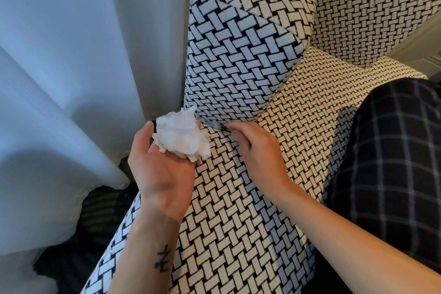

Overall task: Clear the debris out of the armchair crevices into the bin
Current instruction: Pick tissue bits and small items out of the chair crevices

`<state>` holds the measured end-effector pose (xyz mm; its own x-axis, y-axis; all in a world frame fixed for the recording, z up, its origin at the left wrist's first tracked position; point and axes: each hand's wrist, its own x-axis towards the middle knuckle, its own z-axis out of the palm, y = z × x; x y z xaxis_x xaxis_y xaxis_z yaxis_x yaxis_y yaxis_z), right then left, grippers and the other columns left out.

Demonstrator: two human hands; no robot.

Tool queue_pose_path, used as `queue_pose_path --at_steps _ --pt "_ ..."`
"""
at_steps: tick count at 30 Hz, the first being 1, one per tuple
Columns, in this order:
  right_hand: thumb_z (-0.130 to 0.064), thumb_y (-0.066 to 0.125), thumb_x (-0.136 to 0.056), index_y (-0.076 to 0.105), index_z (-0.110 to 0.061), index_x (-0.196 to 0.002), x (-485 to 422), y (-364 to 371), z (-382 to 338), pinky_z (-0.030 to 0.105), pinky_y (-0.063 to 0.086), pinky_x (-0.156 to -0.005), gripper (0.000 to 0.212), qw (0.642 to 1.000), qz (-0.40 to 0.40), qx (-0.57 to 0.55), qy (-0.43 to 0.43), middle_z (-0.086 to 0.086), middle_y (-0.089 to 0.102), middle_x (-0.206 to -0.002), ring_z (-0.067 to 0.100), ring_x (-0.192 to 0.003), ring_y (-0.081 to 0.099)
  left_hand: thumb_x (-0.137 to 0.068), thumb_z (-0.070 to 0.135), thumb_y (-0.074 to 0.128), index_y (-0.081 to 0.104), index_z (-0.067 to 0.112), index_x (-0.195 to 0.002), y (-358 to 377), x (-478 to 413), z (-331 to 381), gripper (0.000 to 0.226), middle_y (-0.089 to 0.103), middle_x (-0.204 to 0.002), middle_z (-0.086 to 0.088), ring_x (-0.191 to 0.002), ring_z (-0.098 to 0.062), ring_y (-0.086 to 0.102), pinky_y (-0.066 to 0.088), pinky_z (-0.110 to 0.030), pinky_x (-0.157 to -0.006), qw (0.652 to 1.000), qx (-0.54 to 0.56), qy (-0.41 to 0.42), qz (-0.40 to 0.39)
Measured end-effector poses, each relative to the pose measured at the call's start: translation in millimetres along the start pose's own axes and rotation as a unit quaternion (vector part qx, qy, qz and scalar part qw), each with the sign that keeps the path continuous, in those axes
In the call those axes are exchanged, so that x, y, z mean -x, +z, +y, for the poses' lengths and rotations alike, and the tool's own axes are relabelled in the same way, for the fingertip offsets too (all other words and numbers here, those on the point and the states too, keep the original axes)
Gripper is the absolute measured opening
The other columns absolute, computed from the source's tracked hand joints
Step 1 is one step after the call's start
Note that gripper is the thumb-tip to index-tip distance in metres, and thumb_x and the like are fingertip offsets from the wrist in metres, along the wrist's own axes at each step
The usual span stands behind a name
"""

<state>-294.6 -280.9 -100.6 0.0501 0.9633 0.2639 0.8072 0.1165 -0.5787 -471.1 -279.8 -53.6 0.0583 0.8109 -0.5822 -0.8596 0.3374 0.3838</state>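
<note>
Item: armchair point(233, 210), black-and-white woven cover, seen from above. Item: crevice point(274, 98), the seam where the armrest point(238, 59) meets the seat cushion point(310, 114); the work is at its front end. Item: your left hand point(162, 164), palm up at the front of the armrest, fingers cupped under and around a crumpled tissue point(181, 136) that fills the palm. Item: your right hand point(257, 148), knuckles up on the cushion, fingertips point(232, 130) pinching a thin greyish scrap point(214, 125) that lies along the seam mouth. It is blurred, so what it is made of and how much of it is buried cannot be told. Item: bin, not in view. Adjacent: white curtain point(71, 55) on your left and a checked trouser leg point(393, 150) on your right. Handling, as judged from this position: draw the scrap along the line of the seam, not straight up, slowly, so a flimsy piece is less likely to tear and leave a remnant wedged below. Keep the left palm level and close beside the seam, so the scrap can go straight onto the tissue and both can be carried to the bin in one load. Then run your fingertips along the rest of the seam towards the back, where more may be lodged out of sight.
</note>
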Motion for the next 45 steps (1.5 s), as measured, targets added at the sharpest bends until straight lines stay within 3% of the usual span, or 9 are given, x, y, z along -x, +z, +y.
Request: queue_pose_path --at_steps 7,11,17,23,27,30,35,43,45 --pt "-0.013 0.068 -0.095 0.073 -0.025 -0.115 3.4 -11.7 -20.7 0.018 0.054 -0.091 0.024 0.982 -0.124 -0.125 0.066 -0.014 0.071 -0.107 0.0 -0.1 0.066 -0.102 0.038 0.043 0.056 0.001 -0.138 -0.4 -0.1 0.2 0.054 0.06 -0.14 -0.022 -0.119 -0.03 0.061 0.044 -0.033 -0.09 1.0 0.004 0.001 0.002" --pt "-0.017 0.072 -0.092 0.072 -0.032 -0.113 5.4 -11.2 -20.4 0.015 0.047 -0.098 0.026 0.982 -0.121 -0.117 0.088 -0.014 0.065 -0.11 -0.003 -0.106 0.06 -0.102 0.036 0.044 0.058 0.001 -0.135 -4.2 -3.0 -1.1 0.051 0.062 -0.138 -0.022 -0.135 -0.035 0.053 0.034 -0.044 -0.117 1.0 0.017 0.004 0.001" --pt "-0.011 0.063 -0.098 0.07 -0.024 -0.118 -1.3 -19.0 -21.7 0.016 0.054 -0.08 0.024 0.957 -0.109 -0.215 0.162 -0.01 0.07 -0.107 -0.001 -0.093 0.066 -0.101 0.036 0.045 0.057 0.001 -0.137 -2.4 -3.1 0.1 0.051 0.063 -0.136 -0.023 -0.128 -0.034 0.06 0.039 -0.042 -0.114 1.0 0.024 0.006 0.005" --pt "0.0 0.045 -0.101 0.063 -0.021 -0.134 -8.9 -26.1 -24.0 0.009 0.048 -0.097 0.043 0.983 -0.112 -0.062 0.133 -0.013 0.064 -0.13 -0.01 -0.109 0.059 -0.101 0.036 0.044 0.059 0.003 -0.135 -3.3 -3.4 0.5 0.049 0.067 -0.132 -0.021 -0.13 -0.034 0.059 0.042 -0.039 -0.111 0.999 0.033 -0.003 0.007" --pt "-0.006 0.044 -0.103 0.053 -0.022 -0.144 -17.4 -19.1 -29.7 0.018 0.058 -0.07 0.045 0.977 -0.179 0.005 0.119 -0.003 0.069 -0.122 0.002 -0.08 0.069 -0.1 0.035 0.045 0.057 0.001 -0.136 -5.5 -5.1 1.6 0.051 0.064 -0.136 -0.023 -0.133 -0.037 0.055 0.04 -0.038 -0.108 0.999 0.047 -0.005 0.001" --pt "-0.011 0.042 -0.103 0.06 -0.016 -0.134 -23.6 -6.5 -36.2 0.016 0.041 -0.049 0.036 0.971 -0.21 0.052 0.1 -0.001 0.068 -0.086 0.009 -0.056 0.056 -0.1 0.035 0.044 0.056 0.0 -0.138 -4.3 -3.6 0.5 0.053 0.064 -0.135 -0.023 -0.131 -0.037 0.057 0.037 -0.042 -0.115 0.998 0.061 -0.007 -0.006" --pt "-0.017 0.044 -0.101 0.071 -0.018 -0.117 -42.3 -6.9 -43.5 0.021 0.04 -0.044 0.031 0.955 -0.24 0.027 0.175 0.003 0.07 -0.077 0.013 -0.051 0.051 -0.1 0.035 0.043 0.055 0.001 -0.139 -4.5 -3.7 0.3 0.053 0.065 -0.134 -0.022 -0.129 -0.036 0.059 0.043 -0.039 -0.107 0.997 0.069 -0.013 -0.009" --pt "-0.023 0.046 -0.1 0.047 -0.04 -0.147 -18.0 -4.8 -36.2 0.026 0.057 -0.082 0.05 0.952 -0.227 -0.086 0.189 -0.005 0.056 -0.137 0.01 -0.086 0.067 -0.099 0.033 0.043 0.054 0.0 -0.141 -7.7 -8.2 -1.6 0.054 0.063 -0.136 -0.024 -0.131 -0.039 0.058 0.028 -0.047 -0.121 0.995 0.091 -0.021 -0.022" --pt "-0.037 0.045 -0.092 0.042 -0.052 -0.145 -19.4 1.9 -31.8 0.035 0.043 -0.109 0.055 0.949 -0.234 -0.076 0.198 0.0 0.045 -0.151 0.01 -0.129 0.05 -0.1 0.032 0.043 0.055 0.0 -0.139 -6.3 -7.5 -1.8 0.052 0.064 -0.135 -0.024 -0.129 -0.038 0.06 0.032 -0.049 -0.12 0.995 0.093 -0.022 -0.019"
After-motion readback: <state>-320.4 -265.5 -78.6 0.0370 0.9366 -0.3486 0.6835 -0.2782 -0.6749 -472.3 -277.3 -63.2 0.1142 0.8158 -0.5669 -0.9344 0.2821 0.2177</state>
